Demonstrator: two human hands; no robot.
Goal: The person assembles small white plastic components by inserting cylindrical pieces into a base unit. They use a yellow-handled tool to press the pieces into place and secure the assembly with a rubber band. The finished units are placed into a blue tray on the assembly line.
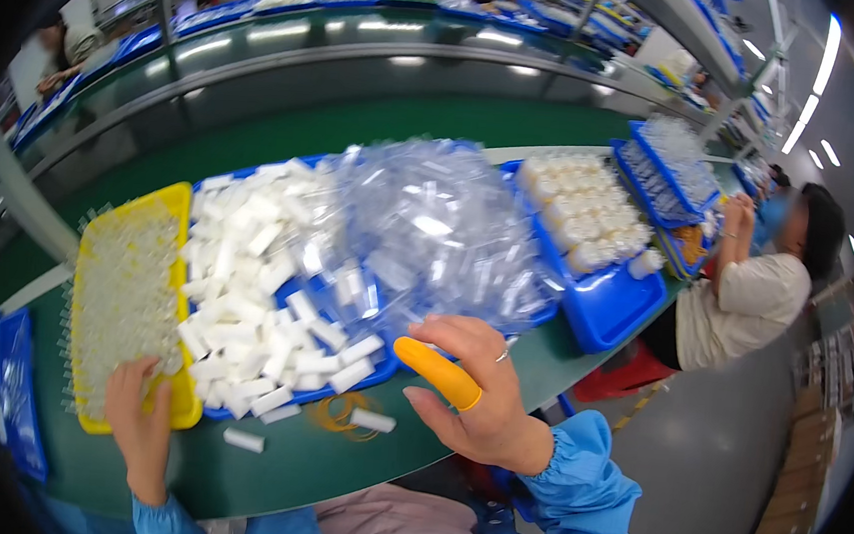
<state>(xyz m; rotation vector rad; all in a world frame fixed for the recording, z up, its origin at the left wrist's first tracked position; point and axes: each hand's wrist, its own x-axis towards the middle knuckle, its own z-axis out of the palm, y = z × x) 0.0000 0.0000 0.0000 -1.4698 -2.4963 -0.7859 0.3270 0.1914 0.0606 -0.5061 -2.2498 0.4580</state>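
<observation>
green bench (262,455): my left hand (139,415) clasps the yellow tray (128,304) at its near edge, my right hand (472,396), unclenched and empty, hovers just right of the white caps (254,304).

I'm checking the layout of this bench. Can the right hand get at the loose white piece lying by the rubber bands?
Probably yes: the right hand hovers just right of the white piece, which lies on bare green table by the rubber bands, with nothing between them.
</observation>
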